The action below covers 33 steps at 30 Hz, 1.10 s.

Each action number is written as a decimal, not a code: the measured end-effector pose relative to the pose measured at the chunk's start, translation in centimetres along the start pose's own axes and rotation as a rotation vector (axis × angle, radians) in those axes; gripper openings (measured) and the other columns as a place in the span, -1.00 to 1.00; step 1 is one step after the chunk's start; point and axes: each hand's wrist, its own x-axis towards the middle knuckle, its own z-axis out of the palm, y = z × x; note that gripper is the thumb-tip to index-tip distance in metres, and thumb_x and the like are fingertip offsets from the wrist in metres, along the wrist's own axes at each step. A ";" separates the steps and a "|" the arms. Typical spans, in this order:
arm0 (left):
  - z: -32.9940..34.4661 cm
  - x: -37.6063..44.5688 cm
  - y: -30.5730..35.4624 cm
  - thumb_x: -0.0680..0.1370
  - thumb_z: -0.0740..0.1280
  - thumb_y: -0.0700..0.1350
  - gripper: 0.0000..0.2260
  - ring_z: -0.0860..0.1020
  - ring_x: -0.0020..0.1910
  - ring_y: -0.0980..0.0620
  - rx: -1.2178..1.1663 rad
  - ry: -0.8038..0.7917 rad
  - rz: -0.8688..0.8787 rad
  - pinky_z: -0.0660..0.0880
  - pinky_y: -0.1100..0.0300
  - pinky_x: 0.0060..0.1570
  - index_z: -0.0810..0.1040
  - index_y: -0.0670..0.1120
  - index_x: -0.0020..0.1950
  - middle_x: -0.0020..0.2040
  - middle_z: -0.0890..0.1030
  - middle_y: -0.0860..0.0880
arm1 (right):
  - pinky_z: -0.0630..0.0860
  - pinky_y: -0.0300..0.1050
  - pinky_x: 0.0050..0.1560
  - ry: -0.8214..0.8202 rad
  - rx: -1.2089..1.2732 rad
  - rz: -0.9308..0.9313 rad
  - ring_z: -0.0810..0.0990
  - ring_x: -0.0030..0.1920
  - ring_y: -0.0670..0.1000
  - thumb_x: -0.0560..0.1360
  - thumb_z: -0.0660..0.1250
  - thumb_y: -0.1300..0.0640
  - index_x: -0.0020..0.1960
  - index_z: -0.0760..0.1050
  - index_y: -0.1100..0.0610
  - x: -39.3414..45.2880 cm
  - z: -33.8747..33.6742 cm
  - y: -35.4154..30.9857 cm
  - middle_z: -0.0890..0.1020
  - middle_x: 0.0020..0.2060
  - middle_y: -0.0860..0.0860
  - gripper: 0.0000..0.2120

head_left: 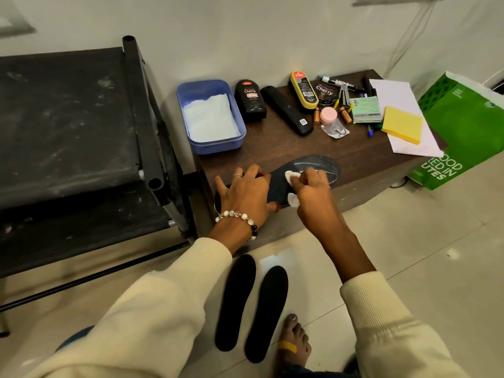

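The right hand (pixel 309 188) is curled round a white pad (pixel 289 177), which is pressed onto the dark insole (pixel 316 162). The insole is laid along the front edge of the bench (pixel 272 144), just in front of the blue tub (pixel 210 117). Its near end is held down by the left hand (pixel 245 190), with the fingers spread flat.

Left grip (pixel 245 192) presses the black insole (pixel 313 162); right grip (pixel 313 189) holds perhaps a white wipe (pixel 289 176) on it.
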 end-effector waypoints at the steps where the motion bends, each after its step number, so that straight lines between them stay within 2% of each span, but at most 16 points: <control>1: 0.0 0.0 0.0 0.49 0.38 0.15 -0.49 0.23 0.40 -0.07 -0.003 -0.001 0.000 0.08 -0.33 0.37 0.41 0.07 0.41 0.37 0.32 0.06 | 0.36 -0.05 0.21 0.010 -0.025 0.032 0.25 0.28 0.17 0.53 0.23 0.32 0.37 0.30 0.32 0.1 -0.1 0.4 0.32 0.28 0.20 -0.58; 4: 0.0 0.0 -0.1 0.49 0.38 0.16 -0.48 0.23 0.41 -0.07 -0.003 -0.007 0.003 0.08 -0.33 0.37 0.39 0.07 0.42 0.38 0.32 0.06 | 0.34 -0.10 0.24 -0.008 -0.141 0.083 0.20 0.33 0.17 0.55 0.22 0.27 0.41 0.25 0.34 0.1 -0.3 0.1 0.27 0.34 0.19 -0.55; 9: -0.1 -0.1 -0.1 0.49 0.36 0.17 -0.51 0.24 0.39 -0.06 -0.025 0.010 0.007 0.09 -0.32 0.37 0.42 0.08 0.39 0.37 0.33 0.07 | 0.34 -0.02 0.16 -0.042 -0.174 -0.083 0.24 0.27 0.17 0.58 0.16 0.13 0.39 0.28 0.30 0.3 -0.4 -1.7 0.28 0.31 0.18 -0.58; 14: -0.1 -0.1 -0.3 0.49 0.38 0.15 -0.49 0.23 0.40 -0.06 -0.034 -0.004 0.009 0.04 -0.34 0.36 0.40 0.09 0.41 0.36 0.32 0.08 | 0.34 -0.01 0.17 0.004 -0.158 0.149 0.24 0.27 0.18 0.60 0.15 0.20 0.41 0.26 0.27 0.3 -0.7 0.2 0.27 0.33 0.16 -0.59; 16: -0.1 -0.1 -0.3 0.48 0.38 0.16 -0.49 0.23 0.40 -0.06 -0.034 0.003 0.010 0.06 -0.33 0.36 0.40 0.09 0.40 0.36 0.33 0.09 | 0.35 -0.01 0.14 -0.010 -0.185 0.125 0.25 0.25 0.19 0.59 0.13 0.21 0.39 0.29 0.28 0.3 -0.4 -0.9 0.29 0.31 0.17 -0.61; 19: 0.0 -0.1 -0.3 0.48 0.39 0.17 -0.51 0.25 0.39 -0.06 -0.048 0.020 0.007 0.06 -0.33 0.35 0.43 0.09 0.38 0.35 0.34 0.10 | 0.34 0.02 0.15 -0.043 -0.172 0.053 0.25 0.27 0.20 0.58 0.14 0.18 0.43 0.25 0.20 0.7 -0.1 -2.0 0.28 0.31 0.17 -0.58; 22: -0.1 -0.2 -0.3 0.48 0.39 0.15 -0.49 0.24 0.40 -0.06 -0.049 0.005 0.005 0.03 -0.35 0.35 0.41 0.09 0.40 0.35 0.34 0.08 | 0.34 0.03 0.15 -0.027 -0.180 0.132 0.24 0.27 0.20 0.58 0.15 0.17 0.46 0.20 0.10 1.1 -0.6 -0.4 0.26 0.32 0.17 -0.55; 25: -0.3 -0.1 -0.3 0.49 0.39 0.15 -0.48 0.23 0.41 -0.06 -0.047 -0.015 0.008 0.03 -0.34 0.36 0.39 0.09 0.42 0.37 0.33 0.08 | 0.35 0.03 0.15 0.004 -0.159 0.263 0.24 0.27 0.21 0.59 0.13 0.19 0.45 0.24 0.13 0.6 -0.8 0.2 0.28 0.31 0.19 -0.58; 28: -0.2 -0.1 -0.3 0.48 0.39 0.16 -0.49 0.23 0.40 -0.06 -0.043 -0.006 0.004 0.05 -0.33 0.36 0.41 0.09 0.40 0.36 0.33 0.08 | 0.35 0.05 0.18 -0.018 -0.110 0.225 0.23 0.29 0.21 0.59 0.12 0.20 0.42 0.27 0.18 0.3 -0.6 -1.6 0.29 0.32 0.19 -0.60; 31: -0.1 -0.1 -0.2 0.48 0.39 0.17 -0.50 0.24 0.39 -0.06 -0.045 0.009 0.004 0.06 -0.32 0.36 0.42 0.10 0.39 0.35 0.34 0.09 | 0.33 0.07 0.21 -0.043 -0.110 0.151 0.22 0.30 0.21 0.58 0.13 0.20 0.46 0.22 0.08 1.0 -0.4 -2.1 0.25 0.34 0.19 -0.55; 33: -0.2 -0.1 -0.3 0.48 0.39 0.16 -0.50 0.24 0.39 -0.06 -0.038 0.004 0.004 0.07 -0.33 0.36 0.41 0.09 0.39 0.36 0.34 0.09 | 0.33 0.07 0.19 -0.034 -0.131 0.197 0.23 0.29 0.22 0.59 0.13 0.19 0.48 0.17 0.02 1.4 -0.4 -1.2 0.24 0.34 0.20 -0.52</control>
